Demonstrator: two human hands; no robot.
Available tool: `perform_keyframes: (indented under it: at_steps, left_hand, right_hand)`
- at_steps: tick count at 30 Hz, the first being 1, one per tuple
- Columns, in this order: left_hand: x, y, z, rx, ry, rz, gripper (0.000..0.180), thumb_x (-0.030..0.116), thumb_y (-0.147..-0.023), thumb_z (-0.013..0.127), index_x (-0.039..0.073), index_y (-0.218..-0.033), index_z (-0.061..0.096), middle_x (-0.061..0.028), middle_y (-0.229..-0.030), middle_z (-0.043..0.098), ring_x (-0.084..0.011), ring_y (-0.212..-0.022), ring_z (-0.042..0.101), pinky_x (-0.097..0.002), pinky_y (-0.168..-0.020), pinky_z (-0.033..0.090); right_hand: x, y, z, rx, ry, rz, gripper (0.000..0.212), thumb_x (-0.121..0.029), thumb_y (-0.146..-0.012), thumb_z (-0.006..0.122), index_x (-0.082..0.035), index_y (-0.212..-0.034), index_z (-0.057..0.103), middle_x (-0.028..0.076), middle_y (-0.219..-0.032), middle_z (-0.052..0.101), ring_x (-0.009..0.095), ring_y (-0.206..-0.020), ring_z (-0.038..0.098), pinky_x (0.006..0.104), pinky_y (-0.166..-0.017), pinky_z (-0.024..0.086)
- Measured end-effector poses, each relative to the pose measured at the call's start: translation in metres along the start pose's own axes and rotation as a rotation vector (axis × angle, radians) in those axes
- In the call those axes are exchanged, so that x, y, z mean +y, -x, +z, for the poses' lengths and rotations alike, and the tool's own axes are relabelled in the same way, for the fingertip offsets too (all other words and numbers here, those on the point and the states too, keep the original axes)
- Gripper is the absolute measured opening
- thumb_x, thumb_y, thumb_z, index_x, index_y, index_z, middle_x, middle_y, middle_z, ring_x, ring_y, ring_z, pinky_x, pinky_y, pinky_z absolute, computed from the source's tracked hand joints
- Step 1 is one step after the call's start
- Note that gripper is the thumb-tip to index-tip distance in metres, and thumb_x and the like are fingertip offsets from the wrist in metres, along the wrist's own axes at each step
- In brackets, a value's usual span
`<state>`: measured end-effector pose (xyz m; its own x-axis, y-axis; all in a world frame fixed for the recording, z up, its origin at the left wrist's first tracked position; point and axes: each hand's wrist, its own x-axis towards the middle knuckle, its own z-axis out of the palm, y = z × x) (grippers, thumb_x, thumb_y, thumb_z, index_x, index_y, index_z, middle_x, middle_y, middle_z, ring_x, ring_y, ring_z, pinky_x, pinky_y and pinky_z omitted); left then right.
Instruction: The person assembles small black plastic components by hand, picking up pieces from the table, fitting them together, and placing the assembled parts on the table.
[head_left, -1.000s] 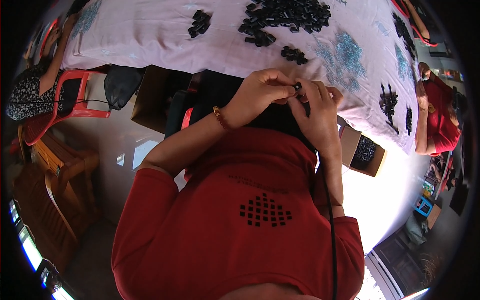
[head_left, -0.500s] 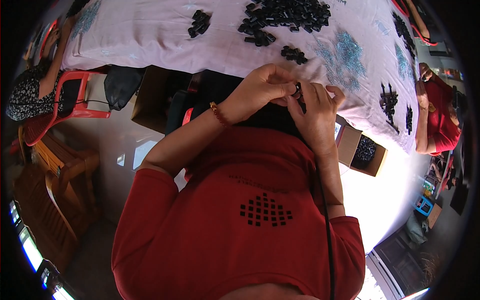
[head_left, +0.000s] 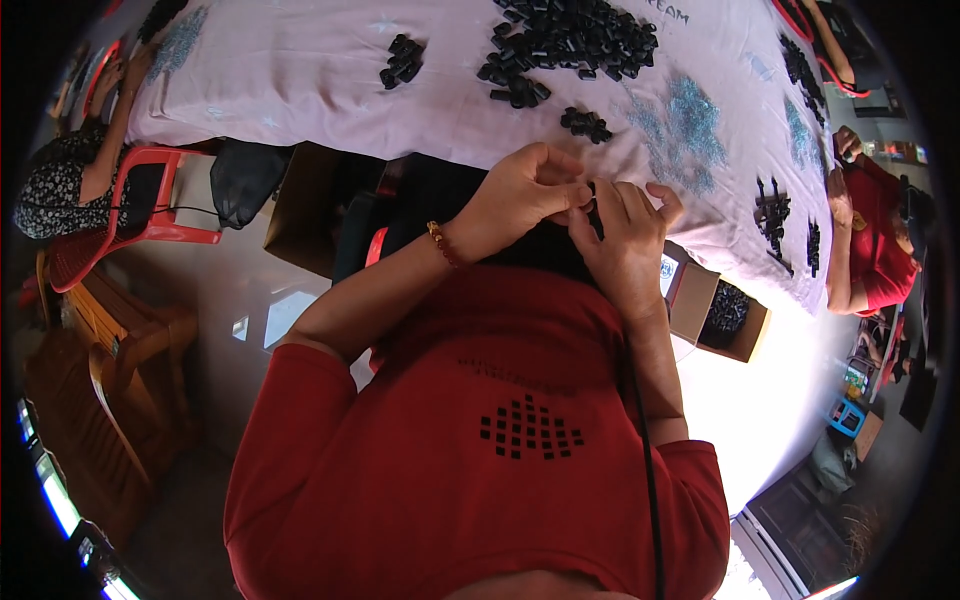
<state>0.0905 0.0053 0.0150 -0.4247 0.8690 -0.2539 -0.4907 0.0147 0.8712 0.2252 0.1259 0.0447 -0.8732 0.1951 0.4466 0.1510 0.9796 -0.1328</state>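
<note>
My left hand [head_left: 525, 195], with a beaded bracelet [head_left: 440, 242] on its wrist, pinches thumb against forefinger at the table's near edge. Close against it is my right hand [head_left: 625, 220], its fingers curled and its little finger lifted. Between the fingertips of both is a small black part, mostly hidden; its exact kind does not show. Just beyond the hands, a small cluster of black parts [head_left: 586, 125] lies on the pale pink tablecloth [head_left: 300, 90]. Farther off spreads a large heap of similar black pieces [head_left: 590, 40], with a smaller group [head_left: 402, 61] to its left.
Below the table's edge on the right, an open cardboard box [head_left: 745, 345] contains dark small parts. Another box [head_left: 300, 225] stands under the table. Rows of black parts [head_left: 773, 220] lie near a person in red [head_left: 880, 220]. A red chair [head_left: 165, 230] and a wooden chair [head_left: 120, 350] are left.
Both hands have come slightly lower, toward my body, still together. The black part, visible between the fingertips before, is now mostly covered. The view has shifted slightly.
</note>
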Motion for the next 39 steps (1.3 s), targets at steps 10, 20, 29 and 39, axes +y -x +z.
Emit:
perform_keyframes:
  at_steps: [10, 20, 29, 39]
  left_hand:
    - [0.001, -0.003, -0.003, -0.058, 0.03, 0.042, 0.034, 0.013, -0.098, 0.072, -0.001, -0.125, 0.058, -0.0103, -0.105, 0.071, -0.0149, -0.094, 0.07, -0.0285, -0.079, 0.059]
    - [-0.002, -0.003, -0.003, -0.036, 0.046, 0.029, 0.036, 0.012, -0.098, 0.071, -0.001, -0.128, 0.057, -0.0102, -0.107, 0.071, -0.0154, -0.096, 0.07, -0.0301, -0.083, 0.061]
    - [0.03, -0.009, -0.034, 0.005, 0.482, -0.007, 0.026, 0.023, -0.104, 0.06, 0.002, -0.117, 0.067, -0.0101, -0.106, 0.072, -0.0197, -0.097, 0.073, -0.0353, -0.084, 0.063]
    - [0.019, -0.02, -0.055, 0.618, -1.111, 0.612, 0.02, 0.024, -0.097, 0.066, 0.009, -0.11, 0.071, -0.0095, -0.09, 0.068, -0.0302, -0.083, 0.068, -0.042, -0.07, 0.055]
  right_hand:
    - [-0.001, -0.006, -0.001, 0.006, 0.001, 0.024, 0.02, -0.018, -0.081, 0.077, -0.009, -0.096, 0.066, 0.001, -0.084, 0.063, 0.016, -0.084, 0.063, 0.0412, -0.102, 0.034]
    - [-0.001, -0.002, 0.001, 0.014, -0.019, 0.016, 0.028, -0.018, -0.084, 0.078, -0.008, -0.108, 0.068, -0.001, -0.087, 0.065, 0.017, -0.085, 0.064, 0.0404, -0.101, 0.034]
    - [0.013, 0.002, 0.015, -0.02, -0.354, 0.15, 0.043, -0.013, -0.091, 0.071, -0.005, -0.133, 0.062, 0.01, -0.103, 0.068, 0.025, -0.091, 0.066, 0.0406, -0.094, 0.042]
    - [0.019, 0.001, 0.024, -0.002, -0.385, 0.131, 0.023, -0.006, -0.096, 0.063, -0.004, -0.117, 0.07, 0.012, -0.109, 0.071, 0.03, -0.102, 0.067, 0.0395, -0.09, 0.048]
